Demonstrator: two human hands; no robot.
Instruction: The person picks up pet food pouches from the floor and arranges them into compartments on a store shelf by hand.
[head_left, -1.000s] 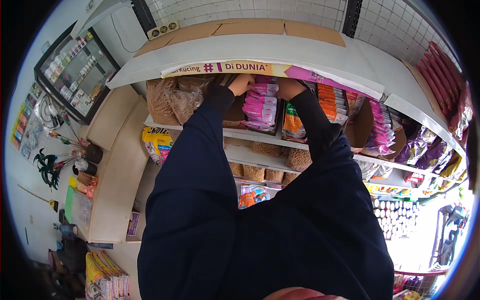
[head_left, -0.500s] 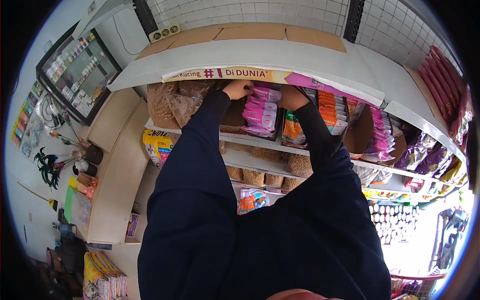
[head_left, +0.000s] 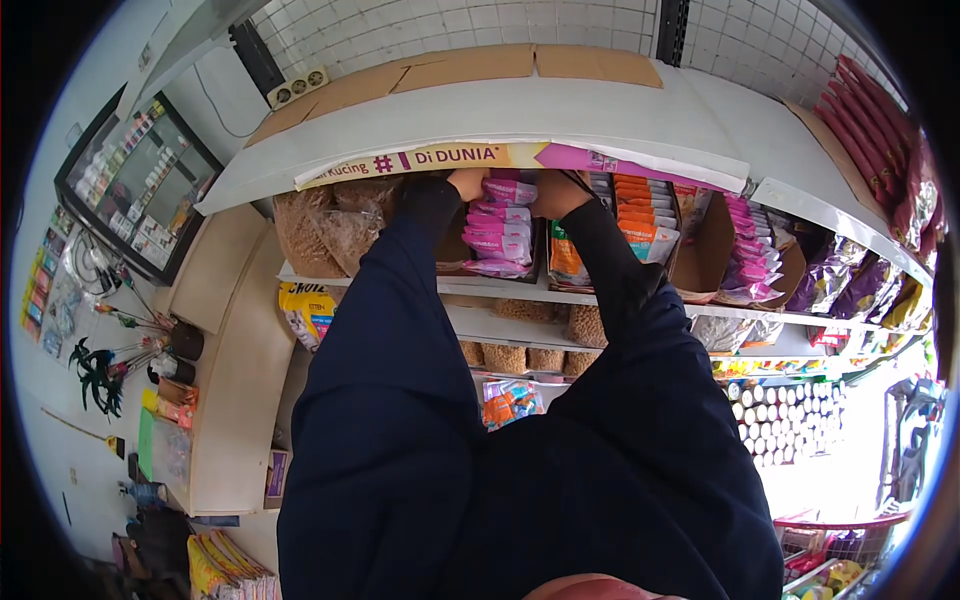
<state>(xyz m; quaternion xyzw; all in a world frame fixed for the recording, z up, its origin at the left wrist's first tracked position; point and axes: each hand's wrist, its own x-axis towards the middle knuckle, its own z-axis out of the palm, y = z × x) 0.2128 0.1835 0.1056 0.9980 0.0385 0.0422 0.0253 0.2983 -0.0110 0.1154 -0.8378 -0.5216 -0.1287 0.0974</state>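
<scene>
Both of my hands reach in under the shelf's front banner (head_left: 440, 158), one on each side of a row of pink pouches (head_left: 498, 232). My left hand (head_left: 467, 183) is at the left of the rear pouches, its fingers mostly hidden by the banner. At their right side is my right hand (head_left: 560, 195), whose fingertips are also out of sight. Whether either hand grips a pouch cannot be made out. Orange pouches (head_left: 638, 215) stand in a box just right of my right wrist. Left of my left sleeve lie clear bags of brown kibble (head_left: 325, 225).
Above my hands is a white shelf (head_left: 500, 110) topped with cardboard. More pink pouches (head_left: 748, 250) and purple bags (head_left: 822, 275) fill the right side. Lower shelves hold kibble bags (head_left: 505, 357). A wooden counter (head_left: 235, 380) and a glass cabinet (head_left: 140, 190) are at the left.
The view has shifted, so the shelf and pouches sit slightly farther left. My left hand's fingers, seen at the pouches before, are now more hidden behind the banner.
</scene>
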